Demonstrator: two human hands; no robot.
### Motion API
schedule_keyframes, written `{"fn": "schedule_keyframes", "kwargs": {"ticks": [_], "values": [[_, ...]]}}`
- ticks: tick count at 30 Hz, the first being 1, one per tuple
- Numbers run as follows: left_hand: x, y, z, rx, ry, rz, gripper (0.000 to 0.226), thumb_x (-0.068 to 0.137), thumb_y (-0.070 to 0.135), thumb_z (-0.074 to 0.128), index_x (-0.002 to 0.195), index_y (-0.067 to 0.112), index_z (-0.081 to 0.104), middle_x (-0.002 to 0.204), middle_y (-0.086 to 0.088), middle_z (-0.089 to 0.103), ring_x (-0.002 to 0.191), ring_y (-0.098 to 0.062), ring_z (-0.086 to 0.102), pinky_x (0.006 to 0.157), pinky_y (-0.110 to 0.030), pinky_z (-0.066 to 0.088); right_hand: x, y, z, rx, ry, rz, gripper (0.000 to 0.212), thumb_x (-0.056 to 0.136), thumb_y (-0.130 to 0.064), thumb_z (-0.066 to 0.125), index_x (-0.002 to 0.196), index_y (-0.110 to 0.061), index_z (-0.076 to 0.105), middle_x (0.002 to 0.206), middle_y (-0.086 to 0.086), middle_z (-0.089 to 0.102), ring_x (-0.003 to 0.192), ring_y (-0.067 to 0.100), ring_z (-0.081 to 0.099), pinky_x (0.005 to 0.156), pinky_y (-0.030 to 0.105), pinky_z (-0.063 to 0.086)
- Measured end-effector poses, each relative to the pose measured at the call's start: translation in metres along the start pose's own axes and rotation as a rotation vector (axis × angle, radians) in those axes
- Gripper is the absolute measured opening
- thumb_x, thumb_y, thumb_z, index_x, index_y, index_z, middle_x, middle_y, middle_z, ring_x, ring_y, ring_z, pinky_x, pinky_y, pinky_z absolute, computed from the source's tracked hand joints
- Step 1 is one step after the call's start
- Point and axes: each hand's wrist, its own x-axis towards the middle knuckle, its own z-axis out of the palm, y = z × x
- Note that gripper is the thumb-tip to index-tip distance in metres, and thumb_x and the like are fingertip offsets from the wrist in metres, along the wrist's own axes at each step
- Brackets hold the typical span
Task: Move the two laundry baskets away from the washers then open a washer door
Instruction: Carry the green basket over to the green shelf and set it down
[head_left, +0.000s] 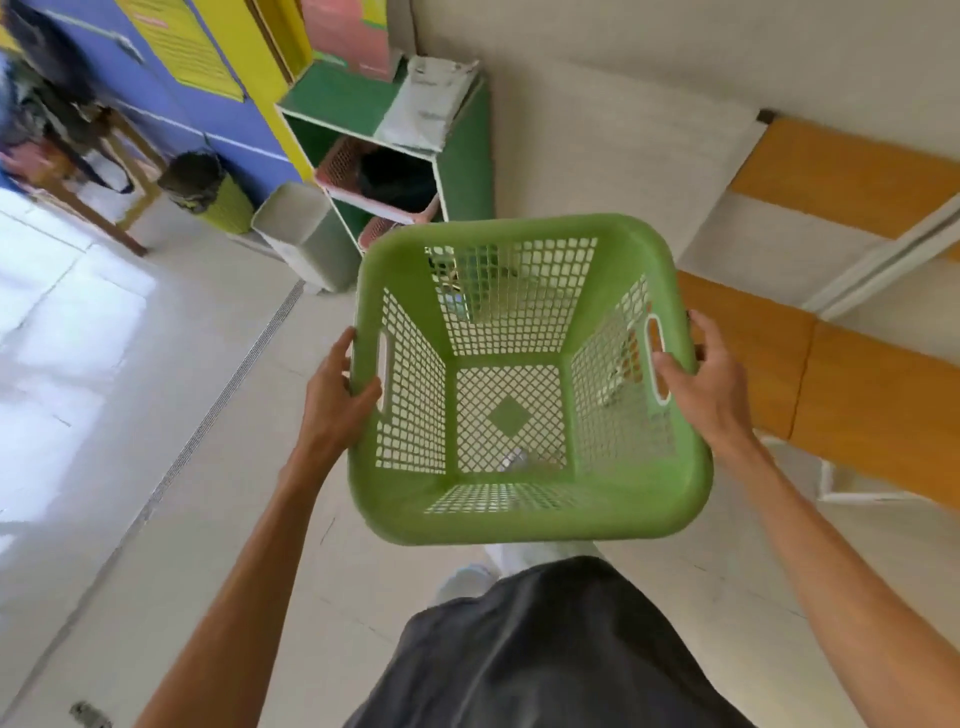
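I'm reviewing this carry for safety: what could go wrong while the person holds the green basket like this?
The green basket is held at its rim by the left hand and right hand, not through the handle slots, so it might slip. It also blocks the view of the floor ahead, where a grey bin and the green shelf with pink baskets stand close.

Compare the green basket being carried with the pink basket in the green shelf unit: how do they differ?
The green basket is held in the air by the left hand and right hand; the pink basket sits inside the green shelf unit. The green basket looks empty; the pink basket holds something dark. The green one shows fully, the pink one partly. Both have perforated plastic walls.
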Motion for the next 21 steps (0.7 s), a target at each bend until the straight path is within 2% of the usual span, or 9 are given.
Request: {"fn": "schedule_keyframes", "kwargs": {"ticks": [5,6,8,11,13,15,17,19,21], "values": [[0.112,0.034,0.038,0.087,-0.165,0.112,0.074,0.085,0.010,0.064,0.150,0.033,0.039,0.122,-0.011,0.064,0.075,-0.006,0.066,0.050,-0.016,0.055,0.045,0.022,0.013,0.034,0.168,0.146,0.063,0.086,-0.035,0.070,0.143,-0.032,0.043,0.081,-0.019,0.064,0.057,-0.012,0.065,0.038,0.006,0.043],[0.133,0.042,0.047,0.104,-0.192,0.123,0.073,0.085,0.009,0.064,0.150,0.031,0.039,0.122,-0.012,0.064,0.075,-0.005,0.065,0.049,-0.014,0.054,0.056,0.027,0.018,0.029,0.171,0.180,0.064,0.087,-0.035,0.069,0.144,-0.032,0.041,0.083,-0.015,0.067,0.057,-0.006,0.067,0.039,0.010,0.047],[0.171,0.055,0.065,0.129,-0.235,0.112,0.074,0.085,0.009,0.065,0.151,0.030,0.039,0.122,-0.011,0.065,0.077,-0.006,0.066,0.051,-0.015,0.054,0.078,0.032,0.029,0.012,0.152,0.248,0.063,0.090,-0.034,0.066,0.146,-0.031,0.037,0.090,-0.005,0.070,0.062,0.008,0.071,0.045,0.026,0.058],[0.226,0.061,0.095,0.148,-0.259,0.070,0.070,0.086,0.013,0.065,0.149,0.033,0.039,0.125,-0.012,0.067,0.091,-0.021,0.069,0.069,-0.037,0.062,0.116,0.044,0.045,-0.043,0.130,0.335,0.063,0.093,-0.033,0.063,0.148,-0.031,0.032,0.090,-0.005,0.069,0.063,0.017,0.072,0.047,0.037,0.060],[0.263,0.058,0.119,0.178,-0.265,0.047,0.067,0.087,0.016,0.063,0.147,0.035,0.040,0.124,-0.012,0.067,0.092,-0.022,0.069,0.076,-0.048,0.062,0.144,0.053,0.059,-0.089,0.077,0.419,0.066,0.094,-0.028,0.062,0.151,-0.032,0.028,0.087,-0.007,0.066,0.062,0.019,0.071,0.045,0.038,0.060],[0.291,0.049,0.143,0.212,-0.285,0.030,0.070,0.084,0.014,0.058,0.146,0.036,0.038,0.119,-0.010,0.068,0.086,-0.015,0.068,0.073,-0.046,0.062,0.168,0.065,0.074,-0.150,0.012,0.485,0.071,0.094,-0.021,0.063,0.154,-0.029,0.024,0.082,-0.011,0.062,0.059,0.016,0.069,0.039,0.029,0.056],[0.317,0.039,0.166,0.271,-0.354,0.021,0.078,0.079,0.009,0.055,0.148,0.036,0.033,0.120,-0.010,0.065,0.091,-0.021,0.066,0.073,-0.047,0.062,0.191,0.081,0.090,-0.208,-0.028,0.546,0.072,0.094,-0.019,0.064,0.155,-0.026,0.024,0.078,-0.017,0.056,0.056,0.010,0.065,0.035,0.020,0.049],[0.342,0.028,0.188,0.333,-0.426,0.029,0.084,0.078,0.003,0.055,0.151,0.034,0.026,0.126,-0.013,0.061,0.100,-0.029,0.065,0.076,-0.050,0.061,0.216,0.100,0.106,-0.256,-0.060,0.587,0.064,0.095,-0.019,0.064,0.151,-0.021,0.032,0.082,-0.013,0.058,0.057,0.011,0.066,0.038,0.024,0.051],[0.366,0.015,0.212,0.393,-0.481,0.074,0.084,0.080,-0.001,0.055,0.153,0.029,0.023,0.128,-0.018,0.058,0.102,-0.035,0.063,0.079,-0.055,0.059,0.239,0.123,0.124,-0.306,-0.093,0.625,0.051,0.095,-0.020,0.064,0.142,-0.016,0.044,0.093,-0.003,0.065,0.063,0.017,0.067,0.047,0.032,0.058]]}}
